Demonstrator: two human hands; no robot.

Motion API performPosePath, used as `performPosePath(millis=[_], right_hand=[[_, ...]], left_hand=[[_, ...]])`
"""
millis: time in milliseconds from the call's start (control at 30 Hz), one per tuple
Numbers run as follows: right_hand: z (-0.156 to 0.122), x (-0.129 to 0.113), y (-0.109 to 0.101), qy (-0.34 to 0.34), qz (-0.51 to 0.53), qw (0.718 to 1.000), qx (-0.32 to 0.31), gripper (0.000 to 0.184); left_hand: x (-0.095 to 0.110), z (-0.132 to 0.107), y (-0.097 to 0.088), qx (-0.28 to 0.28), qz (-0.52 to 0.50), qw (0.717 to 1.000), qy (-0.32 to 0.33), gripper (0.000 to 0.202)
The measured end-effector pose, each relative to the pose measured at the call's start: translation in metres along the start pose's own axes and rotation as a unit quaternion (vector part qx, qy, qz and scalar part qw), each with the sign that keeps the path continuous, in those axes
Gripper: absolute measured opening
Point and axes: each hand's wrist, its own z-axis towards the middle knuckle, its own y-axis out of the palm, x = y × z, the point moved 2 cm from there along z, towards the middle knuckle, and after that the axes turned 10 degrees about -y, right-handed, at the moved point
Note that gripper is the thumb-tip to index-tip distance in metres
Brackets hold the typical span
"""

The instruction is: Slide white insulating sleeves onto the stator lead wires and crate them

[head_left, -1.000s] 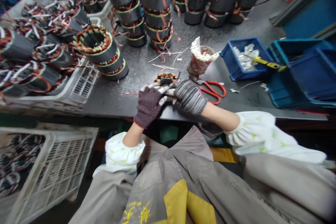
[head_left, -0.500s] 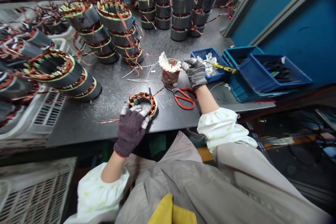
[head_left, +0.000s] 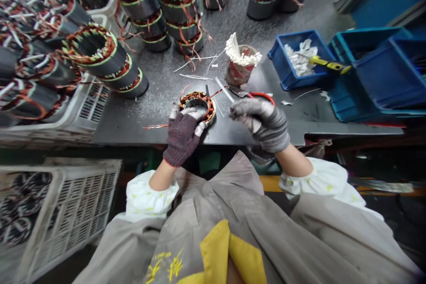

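Head view of a worktable (head_left: 153, 113). The gloved left hand (head_left: 183, 135) holds the near side of a wound stator (head_left: 211, 108), which lies flat close to the table's front edge; the covering fingers hide part of its rim and bore. The gloved right hand (head_left: 264, 122), fingers drawn narrow, pinches a white tube (head_left: 224, 89) whose lower end disappears behind the fingertips; the same hand conceals part of the red-handled scissors (head_left: 264, 96). The upper frame edge cuts off the rear stator stacks (head_left: 182, 9), and the left edge crops the white crate (head_left: 89, 104). The contents of the blue bin at far right (head_left: 382, 80) are hard to make out. A gap separates the hands; beyond the tube stands a cup (head_left: 238, 75), with the scrap bin (head_left: 294, 80) to its right.
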Motion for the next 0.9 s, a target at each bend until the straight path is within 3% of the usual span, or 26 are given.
performPosePath(millis=[33, 100, 300, 533, 733, 900], right_hand=[[-0.013, -0.003, 0.011, -0.016, 0.029, 0.999, -0.024, 0.032], [-0.034, -0.006, 0.023, -0.050, 0.080, 0.995, -0.007, 0.030], [-0.065, -0.012, 0.029, -0.129, 0.072, 0.989, -0.026, 0.018], [-0.065, -0.012, 0.042, -0.090, 0.063, 0.992, -0.067, 0.021], [-0.063, -0.009, 0.037, -0.064, 0.041, 0.994, -0.078, 0.023], [-0.047, 0.000, 0.050, -0.087, 0.106, 0.990, -0.016, 0.028]], left_hand=[[0.000, -0.001, -0.001, -0.012, 0.001, 1.000, -0.001, 0.034], [-0.001, -0.002, -0.002, -0.026, 0.000, 1.000, -0.001, 0.035], [-0.001, -0.004, 0.001, -0.007, -0.005, 1.000, -0.012, 0.032], [0.004, -0.005, 0.004, 0.007, 0.010, 1.000, -0.023, 0.031], [0.008, -0.006, 0.002, 0.004, 0.015, 1.000, -0.021, 0.035], [0.010, -0.005, 0.004, 0.030, 0.003, 0.998, -0.047, 0.036]])
